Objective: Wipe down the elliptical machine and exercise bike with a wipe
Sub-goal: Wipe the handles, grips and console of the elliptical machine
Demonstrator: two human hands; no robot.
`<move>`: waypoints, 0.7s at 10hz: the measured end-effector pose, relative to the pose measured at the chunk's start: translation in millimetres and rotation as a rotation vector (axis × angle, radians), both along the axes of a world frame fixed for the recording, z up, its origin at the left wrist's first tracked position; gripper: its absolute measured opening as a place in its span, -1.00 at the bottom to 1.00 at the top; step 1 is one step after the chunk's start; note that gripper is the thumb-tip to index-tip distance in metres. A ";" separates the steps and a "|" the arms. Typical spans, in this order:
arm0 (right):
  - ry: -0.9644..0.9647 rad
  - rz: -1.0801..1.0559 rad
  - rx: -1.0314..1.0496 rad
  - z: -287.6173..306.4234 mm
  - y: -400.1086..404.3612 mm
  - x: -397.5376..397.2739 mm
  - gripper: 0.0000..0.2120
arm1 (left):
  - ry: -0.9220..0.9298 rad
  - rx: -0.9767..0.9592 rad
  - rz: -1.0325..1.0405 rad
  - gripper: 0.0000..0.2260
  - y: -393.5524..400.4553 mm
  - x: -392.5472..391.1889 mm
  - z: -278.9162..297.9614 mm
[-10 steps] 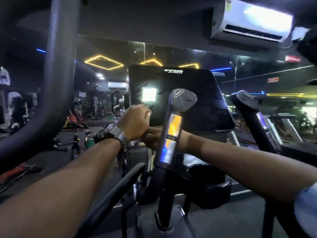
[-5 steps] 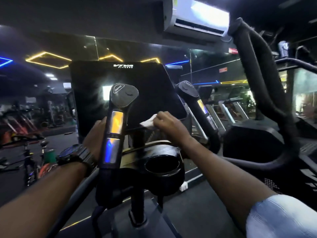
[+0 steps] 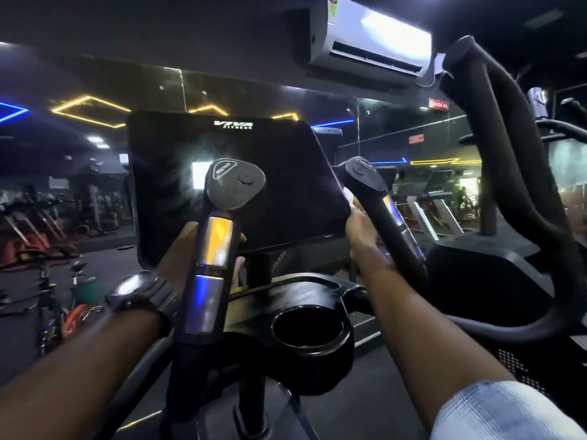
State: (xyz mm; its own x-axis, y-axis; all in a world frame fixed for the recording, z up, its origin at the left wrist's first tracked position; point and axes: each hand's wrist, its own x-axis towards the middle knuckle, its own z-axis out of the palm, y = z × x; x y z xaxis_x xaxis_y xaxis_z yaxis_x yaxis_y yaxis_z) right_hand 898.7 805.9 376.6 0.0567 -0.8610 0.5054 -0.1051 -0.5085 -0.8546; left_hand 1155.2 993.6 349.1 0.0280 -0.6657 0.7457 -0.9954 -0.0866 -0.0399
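Counting from the head view: one dark console screen [image 3: 222, 185], two short grips with metal sensor strips, left grip [image 3: 219, 246] and right grip [image 3: 384, 217], one round cup holder [image 3: 309, 328] below the screen, one long curved moving handle [image 3: 514, 173] far right, one wall AC unit [image 3: 371, 36] overhead. All part of one elliptical machine; more gym gear blurred in the dim background on both sides.

Left hand [image 3: 184, 249], with watch [image 3: 143, 293] on its wrist: mostly hidden behind the left grip, up against the screen's lower left edge. Fingertips [image 3: 238, 268] showing past the grip's right side, near the screen's bottom edge. Looks like holding or bracing the screen; exact finger curl cannot be told.

Right hand [image 3: 359, 230]: at the screen's right edge, just left of the right grip, fingers bunched around a white wipe [image 3: 347, 196]. Only a small white patch of wipe visible, sitting against the screen's lower right corner edge. Pinching, not spread.

Edges and room: narrow gap between screen's right edge and right grip, hand filling most of it. Left grip standing directly in front of the screen's lower left. Open space between the two forearms above the cup holder. Wider gap between right grip and the curved handle.
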 end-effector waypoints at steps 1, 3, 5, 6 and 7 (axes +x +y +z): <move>-0.004 0.000 0.061 24.4 -15.5 12.3 -0.59 | -0.092 -0.015 0.038 -0.57 -2.4 -20.8 16.8; 0.163 0.079 0.032 34.0 17.3 7.4 -0.60 | -0.216 0.006 -0.002 -0.57 -39.9 -57.0 47.0; 0.179 -0.073 -0.009 78.7 0.4 45.7 -0.59 | -0.368 0.128 0.203 -0.58 -70.9 -92.5 96.8; 0.200 -0.182 -0.088 112.4 -24.4 82.1 -0.60 | -0.381 0.177 0.233 -0.65 -91.4 -98.5 125.8; 0.214 -0.219 -0.065 112.3 -37.1 86.6 -0.60 | -0.425 0.122 0.205 -0.67 -105.8 -91.7 138.9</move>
